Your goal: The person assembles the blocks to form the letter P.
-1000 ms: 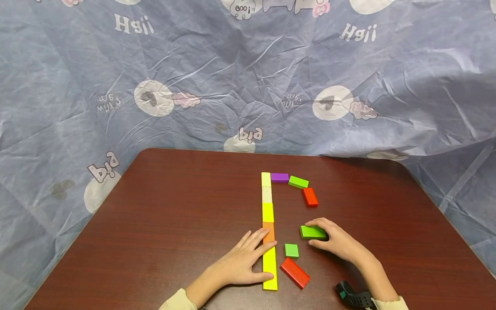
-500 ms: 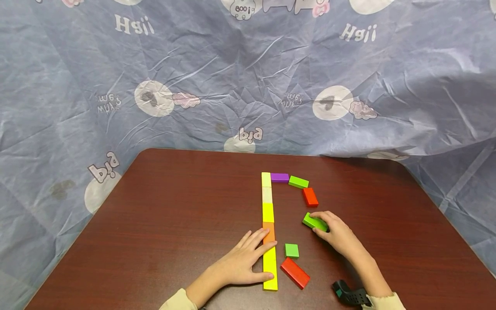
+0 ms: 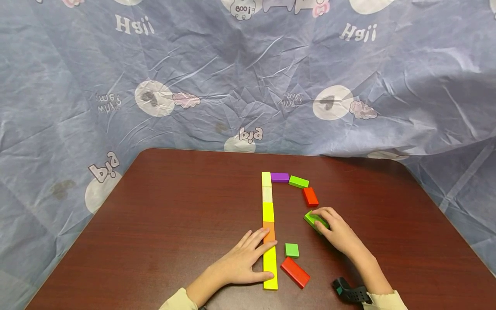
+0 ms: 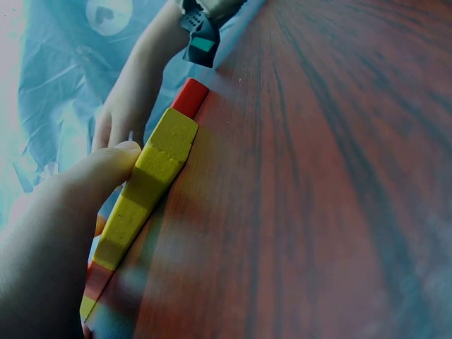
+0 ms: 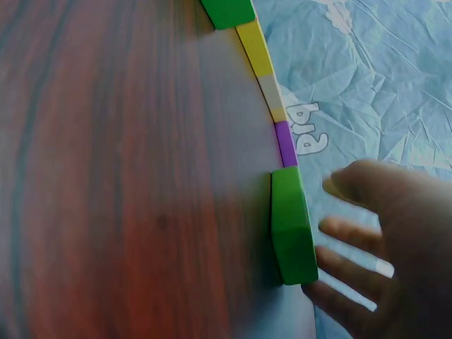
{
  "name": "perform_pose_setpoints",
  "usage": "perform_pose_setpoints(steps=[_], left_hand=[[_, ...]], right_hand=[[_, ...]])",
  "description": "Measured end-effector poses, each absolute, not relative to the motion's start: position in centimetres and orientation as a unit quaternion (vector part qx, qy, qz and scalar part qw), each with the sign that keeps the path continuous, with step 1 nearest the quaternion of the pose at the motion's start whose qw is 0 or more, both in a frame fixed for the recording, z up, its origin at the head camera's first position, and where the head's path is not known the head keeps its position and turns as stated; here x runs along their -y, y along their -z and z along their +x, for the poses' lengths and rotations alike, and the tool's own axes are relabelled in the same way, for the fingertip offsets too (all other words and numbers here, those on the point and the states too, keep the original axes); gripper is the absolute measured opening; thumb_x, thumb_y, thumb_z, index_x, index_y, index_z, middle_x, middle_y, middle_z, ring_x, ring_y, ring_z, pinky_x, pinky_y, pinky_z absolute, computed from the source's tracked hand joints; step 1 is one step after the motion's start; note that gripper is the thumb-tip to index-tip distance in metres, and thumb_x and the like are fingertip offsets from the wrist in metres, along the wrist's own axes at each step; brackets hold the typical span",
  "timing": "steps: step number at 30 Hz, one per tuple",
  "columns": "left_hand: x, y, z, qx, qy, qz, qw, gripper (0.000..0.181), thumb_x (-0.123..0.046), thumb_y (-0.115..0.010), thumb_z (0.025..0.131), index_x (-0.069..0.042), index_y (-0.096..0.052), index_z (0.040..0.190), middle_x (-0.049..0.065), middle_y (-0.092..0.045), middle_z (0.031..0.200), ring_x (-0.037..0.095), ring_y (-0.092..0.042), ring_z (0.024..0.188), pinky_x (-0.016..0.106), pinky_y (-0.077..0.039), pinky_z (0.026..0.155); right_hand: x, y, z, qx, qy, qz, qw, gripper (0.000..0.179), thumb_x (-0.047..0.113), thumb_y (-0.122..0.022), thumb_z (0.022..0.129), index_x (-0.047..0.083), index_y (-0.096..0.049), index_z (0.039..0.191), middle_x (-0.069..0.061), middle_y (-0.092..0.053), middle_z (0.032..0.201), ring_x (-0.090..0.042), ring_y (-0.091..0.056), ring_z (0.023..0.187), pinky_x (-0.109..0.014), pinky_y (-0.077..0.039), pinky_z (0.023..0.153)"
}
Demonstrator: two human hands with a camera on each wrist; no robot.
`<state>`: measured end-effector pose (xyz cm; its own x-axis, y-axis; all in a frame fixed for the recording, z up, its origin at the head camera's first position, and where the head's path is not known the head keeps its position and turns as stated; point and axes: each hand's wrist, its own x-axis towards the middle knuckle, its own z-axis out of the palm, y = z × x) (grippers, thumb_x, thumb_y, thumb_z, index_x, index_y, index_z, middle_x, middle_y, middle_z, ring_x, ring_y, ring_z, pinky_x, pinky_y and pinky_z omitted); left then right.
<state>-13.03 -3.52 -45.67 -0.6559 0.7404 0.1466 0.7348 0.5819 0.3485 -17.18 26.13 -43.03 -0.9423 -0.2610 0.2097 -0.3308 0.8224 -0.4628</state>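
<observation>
My left hand (image 3: 242, 260) lies flat with spread fingers on the lower part of a straight column of blocks. Its fingertips touch the orange block (image 3: 270, 225), and its thumb rests on the long yellow block (image 3: 270, 262), also seen in the left wrist view. To the right, my right hand (image 3: 342, 234) holds a bright green block (image 3: 311, 218) between thumb and fingers, with the block slanted on the table. The right wrist view shows this green block (image 5: 291, 226) beside the fingers. Just beyond it sits a short red block (image 3: 310, 196).
A purple block (image 3: 280, 177) and another green block (image 3: 299, 182) curve from the column's top towards the short red one. Nearer me lie a green square block (image 3: 292, 250) and a slanted long red block (image 3: 296, 272). A patterned cloth (image 3: 240, 77) hangs behind the table (image 3: 174, 206).
My right hand has moved the green block slightly away from me and turned it from nearly level to a steeper slant, its far end towards the short red block. The left hand has stayed put.
</observation>
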Motion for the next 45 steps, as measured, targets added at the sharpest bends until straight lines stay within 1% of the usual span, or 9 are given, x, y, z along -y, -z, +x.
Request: perform_pose_setpoints(steps=[3, 5, 9, 11, 18, 22, 26, 35, 45], left_hand=[[3.5, 45.7, -13.0, -0.889, -0.192, 0.416, 0.005, 0.069, -0.062, -0.041, 0.085, -0.025, -0.028, 0.142, 0.005, -0.016, 0.153, 0.019, -0.017, 0.14, 0.044, -0.018, 0.114], [3.5, 45.7, -13.0, -0.889, -0.19, 0.416, 0.003, 0.069, -0.062, -0.04, 0.085, -0.025, -0.028, 0.142, 0.005, -0.016, 0.152, 0.02, -0.017, 0.14, 0.044, -0.018, 0.114], [3.5, 45.8, -13.1, -0.889, -0.186, 0.418, -0.003, 0.069, -0.062, -0.04, 0.086, -0.025, -0.028, 0.142, 0.006, -0.018, 0.152, 0.021, -0.019, 0.14, 0.044, -0.019, 0.114], [3.5, 45.8, -13.1, -0.889, -0.187, 0.418, -0.001, 0.069, -0.062, -0.041, 0.086, -0.024, -0.028, 0.142, 0.006, -0.017, 0.152, 0.021, -0.018, 0.14, 0.044, -0.019, 0.114], [3.5, 45.7, -13.1, -0.888, -0.19, 0.42, 0.001, 0.069, -0.061, -0.042, 0.086, -0.023, -0.029, 0.142, 0.006, -0.017, 0.152, 0.018, -0.016, 0.141, 0.045, -0.019, 0.114], [3.5, 45.7, -13.1, -0.888, -0.188, 0.419, 0.0, 0.069, -0.061, -0.042, 0.085, -0.023, -0.029, 0.142, 0.006, -0.017, 0.152, 0.018, -0.016, 0.141, 0.044, -0.019, 0.114], [3.5, 45.8, -13.1, -0.889, -0.185, 0.418, -0.002, 0.069, -0.061, -0.042, 0.085, -0.024, -0.029, 0.142, 0.005, -0.017, 0.152, 0.019, -0.016, 0.141, 0.044, -0.019, 0.114], [3.5, 45.8, -13.1, -0.889, -0.185, 0.419, -0.001, 0.069, -0.061, -0.042, 0.085, -0.024, -0.028, 0.142, 0.005, -0.016, 0.152, 0.018, -0.015, 0.141, 0.044, -0.018, 0.114], [3.4, 45.8, -13.1, -0.89, -0.18, 0.419, -0.008, 0.069, -0.061, -0.041, 0.085, -0.024, -0.029, 0.142, 0.006, -0.018, 0.152, 0.018, -0.016, 0.141, 0.044, -0.019, 0.114]], right_hand=[[-26.1, 43.0, -17.1, 0.946, -0.256, 0.185, 0.069, 0.028, 0.002, -0.058, 0.083, 0.009, -0.061, 0.109, -0.009, -0.054, 0.115, -0.027, -0.053, 0.105, -0.047, -0.046, 0.085], [-26.0, 43.0, -17.1, 0.945, -0.256, 0.192, 0.066, 0.028, 0.003, -0.06, 0.083, 0.008, -0.062, 0.11, -0.01, -0.053, 0.115, -0.027, -0.053, 0.104, -0.046, -0.046, 0.085], [-25.6, 43.1, -17.2, 0.945, -0.264, 0.185, 0.06, 0.029, 0.011, -0.06, 0.086, 0.006, -0.062, 0.114, -0.009, -0.051, 0.113, -0.022, -0.053, 0.097, -0.038, -0.047, 0.08], [-25.5, 43.1, -17.3, 0.944, -0.265, 0.187, 0.058, 0.03, 0.011, -0.06, 0.086, 0.005, -0.061, 0.115, -0.01, -0.049, 0.113, -0.021, -0.052, 0.096, -0.037, -0.047, 0.079], [-25.7, 43.1, -17.8, 0.946, -0.261, 0.186, 0.056, 0.036, 0.007, -0.06, 0.083, 0.0, -0.057, 0.118, -0.018, -0.046, 0.126, -0.034, -0.046, 0.115, -0.052, -0.042, 0.093], [-25.9, 42.9, -18.1, 0.953, -0.261, 0.146, 0.055, 0.037, 0.012, -0.061, 0.084, 0.0, -0.056, 0.119, -0.018, -0.048, 0.122, -0.031, -0.052, 0.103, -0.048, -0.045, 0.087], [-26.0, 42.9, -18.2, 0.958, -0.258, 0.107, 0.058, 0.038, 0.017, -0.063, 0.084, 0.001, -0.056, 0.118, -0.017, -0.049, 0.117, -0.027, -0.052, 0.094, -0.044, -0.046, 0.08], [-25.5, 43.0, -18.8, 0.965, -0.251, 0.05, 0.064, 0.042, 0.024, -0.063, 0.084, -0.001, -0.055, 0.117, -0.02, -0.046, 0.115, -0.03, -0.052, 0.092, -0.045, -0.046, 0.077], [-24.3, 43.2, -19.1, 0.961, -0.268, 0.017, 0.072, 0.042, 0.024, -0.06, 0.086, -0.001, -0.052, 0.118, -0.021, -0.043, 0.113, -0.029, -0.053, 0.089, -0.044, -0.045, 0.075]])
